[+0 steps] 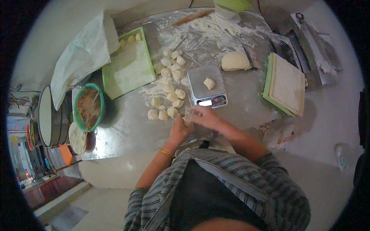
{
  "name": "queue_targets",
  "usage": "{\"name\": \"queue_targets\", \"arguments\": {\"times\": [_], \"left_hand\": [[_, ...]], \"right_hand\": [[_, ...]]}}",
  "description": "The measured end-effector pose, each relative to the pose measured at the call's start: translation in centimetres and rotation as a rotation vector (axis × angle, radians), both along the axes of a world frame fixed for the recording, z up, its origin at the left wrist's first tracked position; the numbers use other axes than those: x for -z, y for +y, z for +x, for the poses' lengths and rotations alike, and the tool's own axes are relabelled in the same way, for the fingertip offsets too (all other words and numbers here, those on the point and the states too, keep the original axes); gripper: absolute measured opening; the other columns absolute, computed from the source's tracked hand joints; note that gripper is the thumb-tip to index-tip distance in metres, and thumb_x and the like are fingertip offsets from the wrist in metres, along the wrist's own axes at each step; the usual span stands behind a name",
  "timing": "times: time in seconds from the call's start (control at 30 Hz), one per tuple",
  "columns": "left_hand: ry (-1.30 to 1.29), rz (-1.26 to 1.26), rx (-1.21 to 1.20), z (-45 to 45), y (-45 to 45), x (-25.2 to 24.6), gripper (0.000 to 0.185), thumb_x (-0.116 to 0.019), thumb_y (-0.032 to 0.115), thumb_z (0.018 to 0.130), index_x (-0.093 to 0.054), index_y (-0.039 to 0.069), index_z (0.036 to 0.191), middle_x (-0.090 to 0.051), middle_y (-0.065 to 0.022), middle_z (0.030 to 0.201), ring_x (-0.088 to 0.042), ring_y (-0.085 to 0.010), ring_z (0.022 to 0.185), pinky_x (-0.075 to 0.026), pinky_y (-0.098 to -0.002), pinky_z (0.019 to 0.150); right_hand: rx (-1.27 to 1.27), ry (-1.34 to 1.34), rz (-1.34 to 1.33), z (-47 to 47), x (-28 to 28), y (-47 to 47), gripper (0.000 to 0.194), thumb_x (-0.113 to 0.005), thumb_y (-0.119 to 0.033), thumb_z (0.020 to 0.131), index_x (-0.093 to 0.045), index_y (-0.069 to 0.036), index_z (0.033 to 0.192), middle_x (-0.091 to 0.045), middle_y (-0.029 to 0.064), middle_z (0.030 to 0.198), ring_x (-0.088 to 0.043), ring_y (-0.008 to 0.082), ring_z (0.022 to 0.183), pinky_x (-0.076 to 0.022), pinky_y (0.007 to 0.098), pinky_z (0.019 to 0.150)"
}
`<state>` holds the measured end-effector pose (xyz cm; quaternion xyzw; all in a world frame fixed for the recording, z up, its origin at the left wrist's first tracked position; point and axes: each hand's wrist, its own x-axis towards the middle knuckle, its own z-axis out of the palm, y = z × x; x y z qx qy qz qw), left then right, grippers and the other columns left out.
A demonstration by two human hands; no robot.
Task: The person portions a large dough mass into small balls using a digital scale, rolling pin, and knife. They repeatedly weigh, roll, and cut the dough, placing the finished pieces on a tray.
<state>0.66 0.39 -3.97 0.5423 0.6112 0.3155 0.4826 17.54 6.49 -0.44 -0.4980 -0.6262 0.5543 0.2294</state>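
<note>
My left hand [179,131] is closed around a piece of dough [187,123] at the near edge of the metal table. Close beside it on the right is my right hand [205,117], blurred, its fingers bent; whether it holds anything I cannot tell. A digital kitchen scale [205,80] lies just beyond the hands, with one dough lump [209,83] on its plate. Left of the scale, several dough pieces [176,67] sit on floured metal. A large dough block [236,61] rests behind and right of the scale, against a flat scraper or blade [252,56].
A green tray [130,69] with several dough pieces stands at the back left, partly under a white sheet [86,55]. A teal bowl of brown filling [89,106] is at the left edge. At right are stacked boards [287,83]; a rolling pin [192,18] lies at the back.
</note>
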Motion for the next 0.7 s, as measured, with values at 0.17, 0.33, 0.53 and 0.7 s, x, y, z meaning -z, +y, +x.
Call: {"name": "queue_targets", "arguments": {"times": [0.17, 0.33, 0.53, 0.7], "left_hand": [[-0.116, -0.046, 0.07, 0.2, 0.1, -1.7, 0.049, -0.07, 0.011, 0.076, -0.048, -0.002, 0.118, -0.061, -0.0132, 0.105, -0.06, -0.0194, 0.09, -0.05, -0.0331, 0.077], [-0.224, -0.211, 0.275, -1.0, 0.3, -2.6, 0.033, -0.069, 0.011, 0.075, -0.059, 0.0, 0.104, -0.064, -0.0064, 0.089, -0.059, -0.0169, 0.078, -0.049, -0.0308, 0.069], [-0.452, -0.345, 0.141, -0.6, -0.2, -2.5, 0.022, -0.063, 0.016, 0.078, -0.063, 0.003, 0.095, -0.065, -0.0027, 0.082, -0.061, -0.0164, 0.072, -0.049, -0.0333, 0.064], [-0.104, -0.109, 0.183, -0.1, -0.1, -3.2, 0.016, -0.058, 0.011, 0.08, -0.064, -0.002, 0.088, -0.066, -0.0065, 0.08, -0.058, -0.0144, 0.074, -0.047, -0.0318, 0.064]], "right_hand": [[0.009, 0.011, 0.063, -1.4, 0.6, -2.5, 0.032, -0.07, -0.03, 0.075, -0.063, -0.003, 0.093, -0.064, 0.0133, 0.08, -0.061, 0.0234, 0.071, -0.0478, 0.0365, 0.066], [0.005, 0.031, 0.1, -1.4, 0.2, -2.0, 0.033, -0.07, -0.03, 0.073, -0.063, -0.002, 0.087, -0.063, 0.0158, 0.077, -0.062, 0.0295, 0.07, -0.0482, 0.0389, 0.065], [-0.079, -0.109, 0.281, -2.2, -1.7, -1.7, 0.043, -0.067, -0.041, 0.075, -0.061, -0.003, 0.095, -0.063, 0.0169, 0.083, -0.062, 0.0355, 0.08, -0.048, 0.0443, 0.071], [-0.119, -0.326, 0.264, -2.8, -3.4, -2.0, 0.043, -0.065, -0.043, 0.077, -0.054, -0.005, 0.093, -0.059, 0.0157, 0.09, -0.059, 0.0358, 0.081, -0.0462, 0.0432, 0.069]]}}
